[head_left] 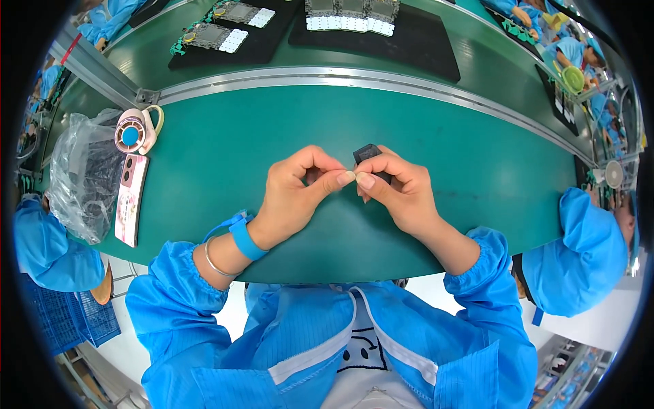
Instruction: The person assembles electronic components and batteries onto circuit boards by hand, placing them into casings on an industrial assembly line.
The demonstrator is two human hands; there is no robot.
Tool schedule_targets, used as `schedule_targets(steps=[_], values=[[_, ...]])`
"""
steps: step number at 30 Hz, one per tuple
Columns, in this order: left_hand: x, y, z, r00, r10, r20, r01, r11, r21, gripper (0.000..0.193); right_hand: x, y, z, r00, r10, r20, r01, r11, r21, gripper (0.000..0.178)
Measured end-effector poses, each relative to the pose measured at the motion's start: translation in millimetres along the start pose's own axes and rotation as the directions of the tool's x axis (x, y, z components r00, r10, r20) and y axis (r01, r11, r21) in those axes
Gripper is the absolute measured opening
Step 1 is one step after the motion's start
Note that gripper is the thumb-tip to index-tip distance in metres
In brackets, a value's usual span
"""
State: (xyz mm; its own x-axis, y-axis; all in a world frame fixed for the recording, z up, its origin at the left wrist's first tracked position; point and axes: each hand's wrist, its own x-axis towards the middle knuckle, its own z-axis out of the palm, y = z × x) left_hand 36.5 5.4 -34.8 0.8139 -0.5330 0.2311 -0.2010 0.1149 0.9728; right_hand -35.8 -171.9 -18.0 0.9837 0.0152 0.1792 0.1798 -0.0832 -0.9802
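Note:
Over the middle of the green tabletop, my two hands meet fingertip to fingertip. My right hand is closed around a small black rectangular piece, whose top end sticks out past the fingers. Its thumb and index finger are pinched together against those of the other hand. My left hand is also closed in a pinch. Whatever lies between its fingertips is too small to make out. A blue wrist strap and a silver bangle sit on the left wrist.
At the left lie a clear plastic bag, a small handheld fan and a phone. Beyond a metal rail, circuit boards rest on black mats. Blue-sleeved people sit close on both sides.

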Motion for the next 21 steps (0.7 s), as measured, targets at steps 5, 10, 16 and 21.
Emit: schedule_targets(steps=[5, 10, 16, 21], values=[[0.2, 0.7, -1.0, 0.997, -0.053, 0.048, 0.058, 0.993, -0.1, 0.014, 0.5, -1.2, 2.5, 0.999, 0.047, -0.023, -0.045, 0.996, 0.075, 0.013], [0.8, -0.2, -3.5, 0.991, -0.097, 0.088, 0.107, 0.988, -0.11, 0.014, 1.0, 0.7, -0.6, 1.0, -0.004, -0.003, 0.003, 0.996, -0.094, 0.012], [2.2, 0.6, -4.6, 0.977, -0.148, 0.154, 0.18, 0.959, -0.221, 0.015, -0.6, 0.1, 0.9, 1.0, 0.002, -0.003, -0.002, 0.997, -0.076, 0.012], [1.6, -0.4, -6.6, 0.967, -0.16, 0.197, 0.214, 0.931, -0.295, 0.015, -0.6, -0.1, 1.9, 1.0, -0.011, 0.006, 0.011, 1.0, -0.022, 0.012]])
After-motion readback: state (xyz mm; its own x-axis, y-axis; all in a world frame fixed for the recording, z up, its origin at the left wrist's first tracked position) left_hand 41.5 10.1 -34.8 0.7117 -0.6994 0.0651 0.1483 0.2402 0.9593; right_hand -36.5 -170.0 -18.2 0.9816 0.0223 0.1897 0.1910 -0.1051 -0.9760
